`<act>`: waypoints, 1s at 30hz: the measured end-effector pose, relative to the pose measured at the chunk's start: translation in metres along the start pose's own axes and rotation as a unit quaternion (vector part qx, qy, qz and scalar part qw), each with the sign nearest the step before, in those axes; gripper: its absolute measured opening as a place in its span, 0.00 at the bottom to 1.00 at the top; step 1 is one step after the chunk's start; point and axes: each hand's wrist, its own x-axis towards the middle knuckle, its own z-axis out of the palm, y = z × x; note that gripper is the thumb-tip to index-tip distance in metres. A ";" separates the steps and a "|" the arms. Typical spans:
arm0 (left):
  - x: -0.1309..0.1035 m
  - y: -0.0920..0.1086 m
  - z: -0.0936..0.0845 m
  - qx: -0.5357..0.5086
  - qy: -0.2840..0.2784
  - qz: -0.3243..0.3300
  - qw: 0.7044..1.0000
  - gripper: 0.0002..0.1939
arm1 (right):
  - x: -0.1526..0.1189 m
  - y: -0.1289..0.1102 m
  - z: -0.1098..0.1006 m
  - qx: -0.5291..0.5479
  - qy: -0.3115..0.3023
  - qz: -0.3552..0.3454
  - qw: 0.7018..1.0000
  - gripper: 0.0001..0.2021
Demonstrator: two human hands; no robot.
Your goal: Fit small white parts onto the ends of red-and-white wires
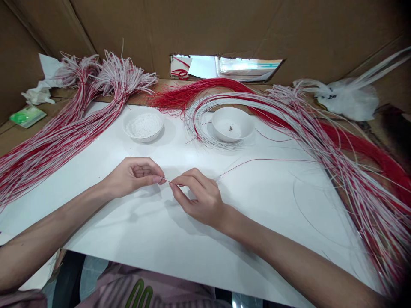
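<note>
A thin red wire [257,160] runs from the right side of the white table to my right hand [199,194], which pinches it between thumb and forefinger. My left hand [137,176] has its thumb and forefinger pressed together on the wire's end; a tiny pale piece seems to show there, too small to make out. A short stretch of wire spans the small gap between the hands. Beyond my left hand sits a white bowl [143,124] of small white pieces. Another white bowl [233,124], with a small dark bit inside, stands beyond my right hand.
Bundles of red and white wires lie at the left [80,119] and right [346,171]. Loose red wires [205,87] curve behind the bowls. A green packet [28,116], crumpled tissue [39,93] and plastic bag [351,100] lie near the cardboard wall [128,25], which has a slot.
</note>
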 end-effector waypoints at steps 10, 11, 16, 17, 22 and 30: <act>-0.003 0.002 0.004 -0.006 -0.018 -0.001 1.000 0.04 | -0.002 0.001 0.001 -0.001 -0.014 0.004 1.000 0.05; -0.003 0.002 0.004 -0.007 -0.019 -0.002 1.000 0.04 | -0.002 0.001 0.001 -0.001 -0.014 0.004 1.000 0.05; -0.002 0.002 0.003 -0.011 -0.019 0.000 1.000 0.03 | -0.001 0.000 0.000 0.002 -0.014 0.005 1.000 0.05; -0.002 0.002 0.003 -0.010 -0.019 0.000 1.000 0.03 | -0.001 0.000 0.000 0.002 -0.015 0.006 1.000 0.05; -0.002 0.003 0.003 -0.006 -0.017 0.001 1.000 0.03 | -0.002 0.000 0.000 0.001 -0.020 0.008 1.000 0.04; -0.004 0.003 0.005 0.015 -0.011 0.011 1.000 0.06 | -0.001 0.001 0.000 -0.004 -0.016 0.001 1.000 0.05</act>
